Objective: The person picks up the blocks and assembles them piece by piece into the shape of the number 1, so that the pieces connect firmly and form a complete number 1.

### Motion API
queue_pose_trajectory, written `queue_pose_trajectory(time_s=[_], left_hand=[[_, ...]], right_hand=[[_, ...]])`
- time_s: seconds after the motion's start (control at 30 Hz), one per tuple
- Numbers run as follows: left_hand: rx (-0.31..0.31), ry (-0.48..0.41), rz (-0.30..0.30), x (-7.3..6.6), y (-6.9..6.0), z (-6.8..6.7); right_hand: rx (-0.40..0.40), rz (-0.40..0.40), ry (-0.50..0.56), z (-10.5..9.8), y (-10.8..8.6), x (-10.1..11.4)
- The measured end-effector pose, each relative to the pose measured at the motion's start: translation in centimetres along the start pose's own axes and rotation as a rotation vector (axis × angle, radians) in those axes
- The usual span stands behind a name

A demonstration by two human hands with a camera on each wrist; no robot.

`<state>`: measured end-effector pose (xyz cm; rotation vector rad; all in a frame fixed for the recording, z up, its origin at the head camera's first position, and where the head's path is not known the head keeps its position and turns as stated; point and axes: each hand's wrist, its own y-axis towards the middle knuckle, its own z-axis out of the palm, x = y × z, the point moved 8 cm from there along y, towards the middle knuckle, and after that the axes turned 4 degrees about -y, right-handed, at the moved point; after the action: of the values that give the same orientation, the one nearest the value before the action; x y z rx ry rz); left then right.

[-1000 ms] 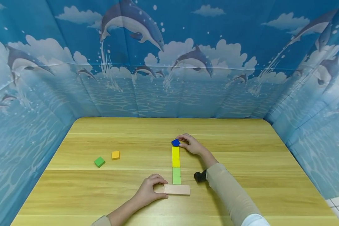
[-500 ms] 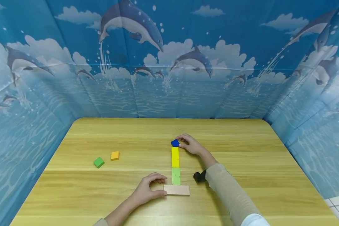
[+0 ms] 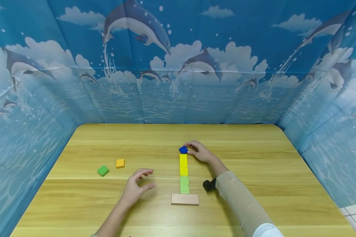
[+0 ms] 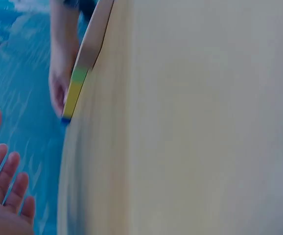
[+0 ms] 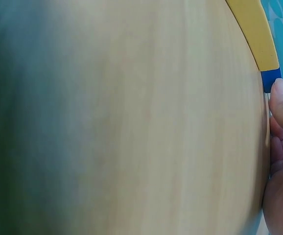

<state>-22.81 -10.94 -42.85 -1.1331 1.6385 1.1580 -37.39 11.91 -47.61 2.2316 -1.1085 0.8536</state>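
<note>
At the far end of a straight row of flat blocks, my right hand (image 3: pixel 200 152) pinches a blue five-sided block (image 3: pixel 183 150) between thumb and fingers. The blue block lies against the end of a yellow block (image 3: pixel 183 164). Below the yellow one come a light green block (image 3: pixel 184 184) and a pale wooden block (image 3: pixel 185 199) set crosswise. To the left of the row, my left hand (image 3: pixel 134 189) hovers with spread, relaxed fingers and holds nothing. In the right wrist view, the thumb (image 5: pixel 281 95) touches the side of the blue block (image 5: pixel 271 80).
A green square block (image 3: pixel 103 170) and an orange square block (image 3: pixel 120 163) lie on the left of the wooden table (image 3: pixel 243 138). A black object (image 3: pixel 209 185) is by the right forearm, partly covered by the sleeve. A dolphin-print curtain (image 3: pixel 178 98) surrounds the table.
My left hand has let go of the pale wooden block and moved left and away from it. The right hand stays at the blue block, and the row looks unchanged.
</note>
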Motion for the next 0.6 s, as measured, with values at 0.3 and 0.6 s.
queue_pose_trajectory(time_s=[0.3, 0.6], left_hand=[[-0.213, 0.132, -0.05, 2.6, -0.4, -5.8], [-0.339, 0.198, -0.112, 4.8, -1.5, -10.7]], right_hand=[[0.015, 0.027, -0.004, 0.4, 0.1, -1.0], [0.012, 0.037, 0.003, 0.5, -0.1, -1.1]])
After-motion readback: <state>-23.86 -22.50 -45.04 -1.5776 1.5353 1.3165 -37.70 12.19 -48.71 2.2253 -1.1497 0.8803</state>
